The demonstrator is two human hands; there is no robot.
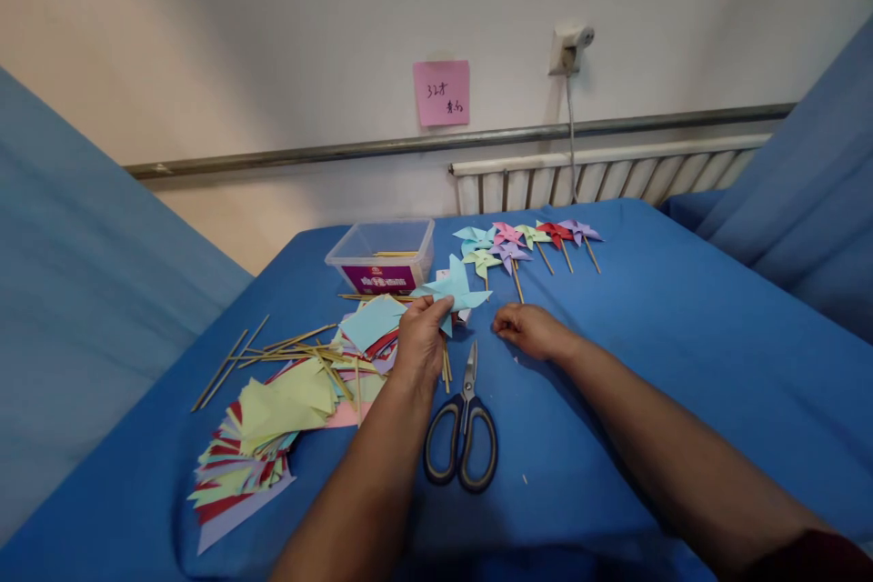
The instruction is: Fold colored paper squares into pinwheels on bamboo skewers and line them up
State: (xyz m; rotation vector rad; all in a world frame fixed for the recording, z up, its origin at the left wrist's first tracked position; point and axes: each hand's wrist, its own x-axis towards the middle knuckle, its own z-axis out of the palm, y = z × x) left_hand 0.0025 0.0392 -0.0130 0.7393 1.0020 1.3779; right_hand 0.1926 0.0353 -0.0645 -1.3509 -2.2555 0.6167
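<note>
A light blue paper pinwheel (pixel 464 291) is pinched between the thumb and fingers of my left hand (pixel 419 341), its blades facing up. My right hand (pixel 528 330) is closed just to the right, low over the blue cloth, with its fingertips together; whatever may be in them is hidden. Below and between both hands lies a pair of scissors (pixel 467 446) with dark handles, blades together and pointing away. Several finished pinwheels on sticks, among them a red one (pixel 556 234) and a purple one (pixel 510 255), lie beyond my hands. A small box behind the blue pinwheel is mostly covered.
Stacks of coloured paper (pixel 286 405) spread at the left, with loose thin sticks (pixel 286 347) on and around them. A clear plastic box (pixel 382 250) with sticks inside stands at the back. Blue curtains (pixel 82 291) hang at both sides; a radiator (pixel 546 186) is behind.
</note>
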